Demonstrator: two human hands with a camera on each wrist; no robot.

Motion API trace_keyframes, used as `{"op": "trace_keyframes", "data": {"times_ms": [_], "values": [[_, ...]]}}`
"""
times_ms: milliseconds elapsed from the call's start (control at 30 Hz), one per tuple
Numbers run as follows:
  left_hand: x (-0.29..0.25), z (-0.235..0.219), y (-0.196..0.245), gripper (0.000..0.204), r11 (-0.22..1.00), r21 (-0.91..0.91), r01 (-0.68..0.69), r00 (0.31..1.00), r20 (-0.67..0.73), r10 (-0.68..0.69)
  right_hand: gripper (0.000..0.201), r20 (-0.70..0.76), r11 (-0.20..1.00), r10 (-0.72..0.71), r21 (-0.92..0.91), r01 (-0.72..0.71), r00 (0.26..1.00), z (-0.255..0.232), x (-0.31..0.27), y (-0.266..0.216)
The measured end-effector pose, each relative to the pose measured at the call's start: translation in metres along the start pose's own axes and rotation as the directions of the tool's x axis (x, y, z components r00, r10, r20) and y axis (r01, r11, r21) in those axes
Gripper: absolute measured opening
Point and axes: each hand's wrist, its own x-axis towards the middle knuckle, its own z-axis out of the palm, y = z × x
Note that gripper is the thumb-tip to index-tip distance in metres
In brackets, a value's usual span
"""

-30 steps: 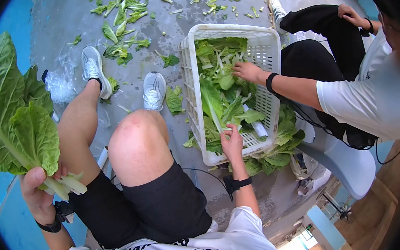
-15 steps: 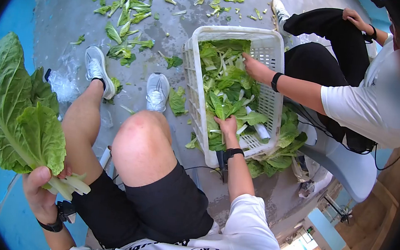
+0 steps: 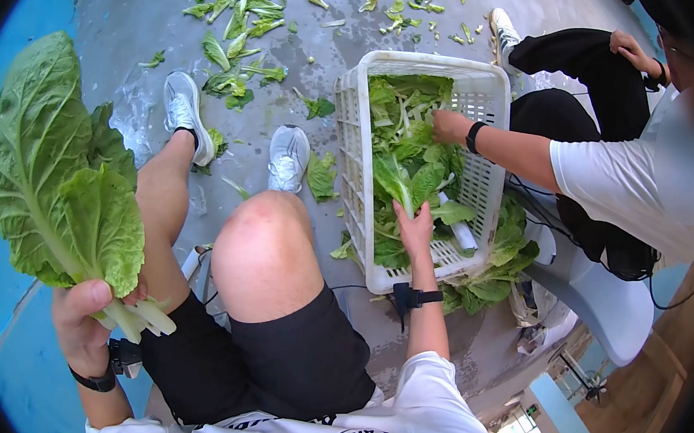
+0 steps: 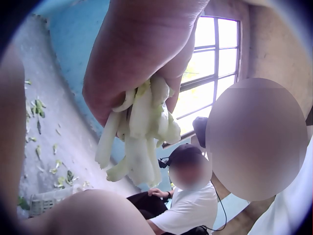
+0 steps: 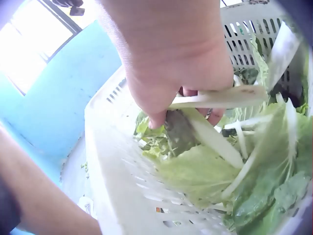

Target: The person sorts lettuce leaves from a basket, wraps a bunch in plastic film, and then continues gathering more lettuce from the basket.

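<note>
My left hand (image 3: 85,316) grips a bunch of large green leaves (image 3: 44,154) by the stalks, raised beside my thigh. In the left wrist view, the white stalk ends (image 4: 139,152) stick out below that hand (image 4: 142,54). Inside the white slatted crate (image 3: 352,142), my right hand (image 3: 417,230) holds leaves (image 3: 394,179) by their stalks. The right wrist view has this hand (image 5: 176,68) over the leaf pile, fingers curled around pale stalks (image 5: 215,139) and partly hidden. Loose leaves (image 5: 269,186) lie beneath it, within the crate's wall (image 5: 107,166).
Another person's hand (image 3: 452,127) reaches into the crate from the right. A white cylinder (image 3: 456,224) lies among the leaves there. More leaves (image 3: 491,282) are heaped outside, by a grey chair (image 3: 598,299). Scattered leaves (image 3: 242,6) cover parts of the floor.
The head view has shifted, so the scene sits farther right and lower. My right hand has changed its hold on leaves in the crate; the left keeps its bunch. The other person's hand has moved within the crate.
</note>
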Motion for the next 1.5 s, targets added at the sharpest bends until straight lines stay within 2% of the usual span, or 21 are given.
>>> {"op": "trace_keyframes", "data": {"times_ms": [33, 67, 133, 167, 200, 267, 400, 533, 567, 600, 667, 733, 800, 867, 967, 1067, 1200, 1333, 1400, 1433, 1500], "values": [[0.000, 0.001, 0.001, 0.054, 1.000, 0.002, -0.001, 1.000, -0.001, 0.001, 0.041, -0.069, 0.991, -0.030, -0.132, 0.020, 0.997, -0.004, -0.006, -0.017], [0.000, 0.002, 0.003, 0.054, 1.000, -0.001, -0.006, 1.000, -0.018, 0.006, 0.041, -0.069, 0.992, -0.039, -0.126, 0.030, 0.997, -0.004, -0.005, -0.021], [-0.001, 0.006, 0.005, 0.053, 1.000, -0.004, -0.019, 0.999, -0.046, 0.018, 0.039, -0.108, 0.950, -0.097, -0.307, 0.060, 0.989, -0.008, -0.005, -0.024], [-0.002, 0.008, 0.004, 0.051, 1.000, -0.024, -0.006, 0.998, -0.065, 0.004, 0.038, -0.122, 0.936, -0.211, -0.310, 0.164, 0.970, -0.006, -0.001, -0.012], [-0.003, 0.011, 0.005, 0.050, 0.999, -0.045, 0.008, 0.996, -0.085, -0.012, 0.038, -0.113, 0.936, -0.221, -0.305, 0.178, 0.969, -0.009, -0.002, -0.011], [-0.005, 0.017, 0.009, 0.048, 0.999, -0.035, 0.017, 0.997, -0.076, -0.020, 0.037, -0.080, 0.969, -0.144, -0.212, 0.124, 0.986, -0.012, -0.001, -0.016], [-0.009, 0.018, 0.008, 0.046, 0.997, -0.073, 0.039, 0.997, -0.069, -0.044, 0.034, -0.122, 0.963, -0.212, -0.193, 0.187, 0.970, -0.023, -0.014, -0.052], [-0.006, 0.016, 0.006, 0.048, 0.984, -0.172, 0.050, 0.999, 0.010, -0.049, 0.034, -0.133, 0.965, -0.252, -0.115, 0.237, 0.959, -0.020, -0.012, -0.043], [-0.006, 0.019, 0.010, 0.047, 0.979, -0.194, 0.069, 0.998, 0.019, -0.066, 0.034, -0.079, 0.987, -0.116, 0.105, 0.124, 0.990, -0.019, -0.014, -0.045], [-0.005, 0.018, 0.009, 0.047, 0.979, -0.195, 0.060, 0.998, 0.018, -0.058, 0.034, 0.006, 0.950, 0.011, 0.311, -0.012, 1.000, -0.017, -0.017, -0.051], [-0.004, 0.016, 0.007, 0.045, 0.979, -0.202, 0.019, 1.000, -0.003, -0.020, 0.036, -0.030, 0.935, -0.024, 0.353, 0.034, 0.999, -0.013, -0.019, -0.056], [-0.001, 0.021, 0.010, 0.042, 0.974, -0.226, 0.013, 1.000, -0.013, -0.016, 0.042, 0.031, 0.876, 0.125, 0.465, -0.125, 0.992, -0.011, -0.017, -0.064], [0.001, 0.021, 0.012, 0.040, 0.969, -0.247, 0.005, 1.000, -0.027, -0.012, 0.045, 0.038, 0.868, 0.112, 0.483, -0.116, 0.993, -0.008, -0.015, -0.073], [0.004, 0.018, 0.008, 0.039, 0.971, -0.240, -0.010, 0.998, -0.059, -0.005, 0.043, 0.133, 0.819, 0.131, 0.545, -0.182, 0.983, -0.008, -0.013, -0.082], [0.002, 0.019, 0.010, 0.037, 0.977, -0.209, 0.028, 0.997, -0.071, -0.044, 0.039, 0.132, 0.844, 0.112, 0.511, -0.164, 0.985, -0.005, -0.010, -0.098], [-0.002, 0.013, 0.005, 0.035, 0.976, -0.219, 0.011, 0.996, -0.084, -0.030, 0.031, 0.185, 0.782, 0.016, 0.610, -0.128, 0.983, -0.004, -0.011, -0.111], [-0.002, 0.011, 0.001, 0.037, 0.979, -0.202, -0.017, 0.995, -0.098, -0.003, 0.028, 0.167, 0.817, 0.052, 0.560, -0.138, 0.985, -0.002, -0.010, -0.119], [-0.003, 0.015, 0.004, 0.038, 0.982, -0.191, -0.001, 0.996, -0.093, -0.017, 0.026, 0.145, 0.843, -0.034, 0.536, -0.049, 0.989, -0.002, -0.020, -0.136], [-0.001, 0.015, 0.004, 0.039, 0.978, -0.208, 0.023, 0.999, -0.043, -0.032, 0.026, 0.155, 0.769, -0.110, 0.640, -0.015, 0.982, -0.002, -0.022, -0.145], [0.000, 0.017, 0.005, 0.039, 0.978, -0.206, 0.017, 0.999, -0.037, -0.025, 0.024, 0.204, 0.746, -0.071, 0.661, -0.084, 0.977, -0.007, -0.028, -0.160], [0.000, 0.027, 0.008, 0.034, 0.954, -0.297, 0.033, 0.997, -0.055, -0.051, 0.024, 0.195, 0.690, -0.126, 0.721, -0.056, 0.973, -0.009, -0.043, -0.196]]}}
